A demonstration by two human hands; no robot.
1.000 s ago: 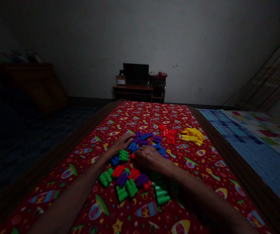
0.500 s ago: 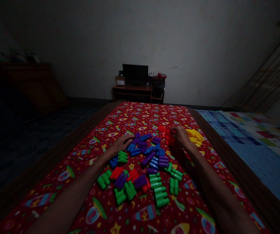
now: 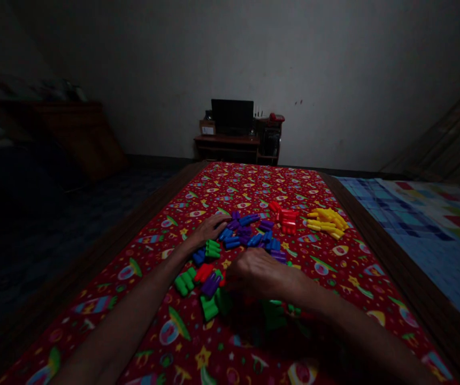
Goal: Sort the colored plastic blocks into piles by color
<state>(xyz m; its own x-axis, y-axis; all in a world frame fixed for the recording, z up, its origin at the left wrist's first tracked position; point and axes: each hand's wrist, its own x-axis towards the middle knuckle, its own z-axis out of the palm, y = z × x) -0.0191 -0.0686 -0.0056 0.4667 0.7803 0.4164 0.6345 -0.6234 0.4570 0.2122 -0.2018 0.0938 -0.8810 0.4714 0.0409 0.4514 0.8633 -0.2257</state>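
My left hand (image 3: 213,226) lies with fingers stretched out against the left edge of a pile of blue and purple toy building blocks (image 3: 244,233). Over the nearer mixed blocks, my right hand (image 3: 257,270) bends downward; its fingertips are hidden, so whatever they touch cannot be seen. To its left are a purple block (image 3: 211,285), a red block (image 3: 204,273) and green blocks (image 3: 185,282). Another green block (image 3: 213,248) rests by a blue one (image 3: 199,256) below my left wrist. The right forearm covers part of the other green blocks.
Red blocks (image 3: 288,220) form a group beyond the pile, with yellow blocks (image 3: 327,220) heaped to their right. A red patterned cloth (image 3: 238,184) covers the surface beneath. A desk with a monitor (image 3: 232,116) stands against the wall; a blue plaid bed cover (image 3: 378,206) lies at the right.
My right hand has left the red group and come back toward me and left, over the near blocks. My left hand stays by the purple and blue pile. The view has shifted slightly.
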